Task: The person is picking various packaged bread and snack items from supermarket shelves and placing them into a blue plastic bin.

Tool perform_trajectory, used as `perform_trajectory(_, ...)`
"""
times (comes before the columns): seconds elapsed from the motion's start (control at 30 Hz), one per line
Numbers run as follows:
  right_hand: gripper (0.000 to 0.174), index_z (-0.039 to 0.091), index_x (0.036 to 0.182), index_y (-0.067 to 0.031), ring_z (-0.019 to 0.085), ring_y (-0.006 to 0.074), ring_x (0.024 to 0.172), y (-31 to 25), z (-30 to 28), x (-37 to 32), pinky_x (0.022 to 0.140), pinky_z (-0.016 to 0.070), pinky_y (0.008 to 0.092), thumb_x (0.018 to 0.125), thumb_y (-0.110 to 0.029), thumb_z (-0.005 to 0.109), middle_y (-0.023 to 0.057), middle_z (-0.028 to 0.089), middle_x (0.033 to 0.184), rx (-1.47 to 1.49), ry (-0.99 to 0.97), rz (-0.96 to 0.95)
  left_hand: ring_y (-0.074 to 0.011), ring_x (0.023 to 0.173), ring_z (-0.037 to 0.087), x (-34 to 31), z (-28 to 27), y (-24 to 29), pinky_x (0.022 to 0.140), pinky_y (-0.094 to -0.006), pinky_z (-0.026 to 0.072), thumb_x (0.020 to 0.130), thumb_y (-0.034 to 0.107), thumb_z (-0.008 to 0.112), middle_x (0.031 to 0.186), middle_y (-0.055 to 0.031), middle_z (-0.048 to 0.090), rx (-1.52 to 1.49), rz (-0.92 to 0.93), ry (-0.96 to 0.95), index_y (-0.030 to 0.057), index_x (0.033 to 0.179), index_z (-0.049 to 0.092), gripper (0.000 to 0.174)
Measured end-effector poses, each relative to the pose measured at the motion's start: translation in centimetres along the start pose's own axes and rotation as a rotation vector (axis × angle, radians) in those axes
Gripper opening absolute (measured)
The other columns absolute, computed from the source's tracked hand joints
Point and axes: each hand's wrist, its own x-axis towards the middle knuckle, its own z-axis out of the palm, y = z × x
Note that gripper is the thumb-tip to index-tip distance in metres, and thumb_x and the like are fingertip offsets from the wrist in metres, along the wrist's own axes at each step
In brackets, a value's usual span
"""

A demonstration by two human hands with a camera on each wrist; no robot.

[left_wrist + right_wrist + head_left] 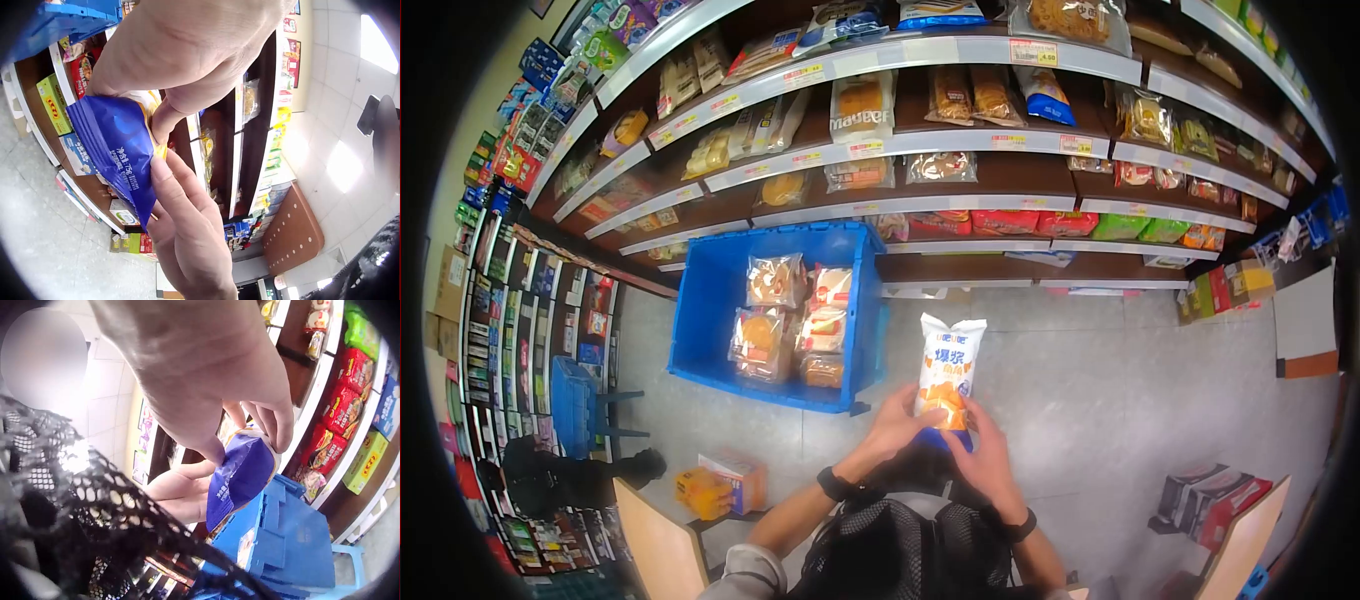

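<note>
Both hands hold one snack bag upright in front of the shelves; it is white at the top, orange lower down and blue at the bottom. My left hand pinches its lower left edge, and my right hand grips the lower right corner. In the left wrist view the left hand pinches the blue bag end, with the right hand's fingers beneath it. In the right wrist view the right hand holds the bag from above.
A blue crate on the floor to the left holds several wrapped pastries. Store shelves stocked with packaged goods run across the back. An orange box lies on the floor at lower left, and red boxes sit at lower right.
</note>
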Motion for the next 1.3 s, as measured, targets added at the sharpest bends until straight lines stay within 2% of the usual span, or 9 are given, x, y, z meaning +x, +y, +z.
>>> perform_trajectory(0.43, 0.057, 0.042, 0.136, -0.0022, 0.055, 0.0420, 0.114, -3.8, 7.4, -0.6, 0.094, 0.0465, 0.0430, 0.087, -0.018, 0.066, 0.0256, 0.055, 0.127, -0.078, -0.176, -0.092, -0.0177, 0.109, 0.058, -5.4, -9.0, -1.0, 0.094, -0.0300, 0.0479, 0.080, 0.004, 0.074, 0.121, -0.0132, 0.060, 0.034, 0.083, 0.131, -0.0067, 0.133, 0.040, 0.064)
perform_trajectory(0.5, 0.055, 0.044, 0.135, -0.0006, 0.055, 0.0419, 0.114, -4.1, 8.9, 0.1, 0.094, 0.0466, 0.0426, 0.087, -0.019, 0.065, 0.0261, 0.054, 0.127, -0.089, -0.201, -0.083, -0.0178, 0.109, 0.057, -5.8, -10.3, -0.3, 0.095, -0.0313, 0.0464, 0.082, 0.004, 0.071, 0.120, -0.0126, 0.059, -0.022, 0.113, 0.153, -0.0051, 0.126, 0.049, 0.050)
perform_trajectory(0.6, 0.053, 0.046, 0.132, 0.0017, 0.056, 0.0424, 0.112, -4.7, 12.1, 1.9, 0.093, 0.0474, 0.0432, 0.088, -0.020, 0.064, 0.0267, 0.053, 0.128, -0.185, -0.196, -0.179, -0.0174, 0.109, 0.059, -4.9, -14.2, -0.1, 0.093, -0.0296, 0.0484, 0.081, 0.004, 0.074, 0.120, -0.0133, 0.060, -0.015, 0.097, 0.145, -0.0059, 0.132, 0.042, 0.062)
perform_trajectory(0.87, 0.052, 0.047, 0.129, 0.0067, 0.053, 0.0454, 0.112, -6.4, 22.4, 7.9, 0.095, 0.0466, 0.0445, 0.088, -0.021, 0.063, 0.0298, 0.050, 0.129, -0.316, -0.393, -0.132, -0.0177, 0.109, 0.059, 2.7, -26.9, -2.0, 0.093, -0.0294, 0.0483, 0.081, 0.002, 0.072, 0.120, -0.0131, 0.060, 0.039, 0.050, 0.141, -0.0053, 0.129, 0.044, 0.056)
perform_trajectory(0.93, 0.052, 0.047, 0.128, 0.0082, 0.053, 0.0463, 0.111, -5.4, 25.0, 9.5, 0.095, 0.0465, 0.0448, 0.087, -0.020, 0.063, 0.0307, 0.050, 0.128, -0.306, -0.378, -0.093, -0.0182, 0.106, 0.058, 5.5, -29.1, -3.1, 0.089, -0.0312, 0.0485, 0.081, 0.009, 0.071, 0.117, -0.0134, 0.060, 0.100, 0.169, 0.136, -0.0052, 0.124, 0.049, 0.051)
perform_trajectory(1.0, 0.051, 0.046, 0.127, 0.0111, 0.054, 0.0478, 0.108, -2.9, 27.7, 11.4, 0.093, 0.0471, 0.0459, 0.086, -0.017, 0.062, 0.0327, 0.050, 0.126, -0.307, -0.303, -0.059, -0.0197, 0.108, 0.057, 7.3, -30.5, -1.6, 0.090, -0.0321, 0.0473, 0.082, 0.010, 0.071, 0.118, -0.0147, 0.059, 0.073, 0.108, 0.046, -0.0056, 0.126, 0.047, 0.052)
perform_trajectory(1.07, 0.052, 0.044, 0.126, 0.0130, 0.055, 0.0476, 0.107, -2.7, 29.4, 13.5, 0.093, 0.0470, 0.0467, 0.085, -0.014, 0.061, 0.0344, 0.051, 0.123, -0.312, -0.313, 0.010, -0.0193, 0.107, 0.060, 10.1, -31.9, -2.8, 0.092, -0.0310, 0.0482, 0.083, 0.006, 0.071, 0.120, -0.0149, 0.060, 0.135, 0.045, 0.098, -0.0056, 0.131, 0.043, 0.057)
perform_trajectory(1.13, 0.040, 0.048, 0.115, 0.0067, 0.055, 0.0480, 0.103, -2.2, 30.8, 15.4, 0.085, 0.0478, 0.0493, 0.082, -0.010, 0.063, 0.0310, 0.056, 0.112, -0.343, -0.235, 0.056, -0.0198, 0.106, 0.060, 12.2, -32.5, -3.4, 0.092, -0.0313, 0.0479, 0.084, 0.007, 0.071, 0.119, -0.0149, 0.061, 0.137, 0.073, 0.084, -0.0056, 0.130, 0.044, 0.054)
perform_trajectory(1.3, 0.051, 0.045, 0.126, 0.0071, 0.053, 0.0483, 0.109, -0.8, 32.0, 18.6, 0.092, 0.0467, 0.0476, 0.083, -0.015, 0.060, 0.0319, 0.051, 0.124, -0.493, -0.291, 0.216, -0.0204, 0.107, 0.058, 16.6, -32.7, -2.4, 0.091, -0.0321, 0.0469, 0.083, 0.011, 0.070, 0.117, -0.0141, 0.060, 0.128, 0.041, 0.044, -0.0033, 0.127, 0.047, 0.052)
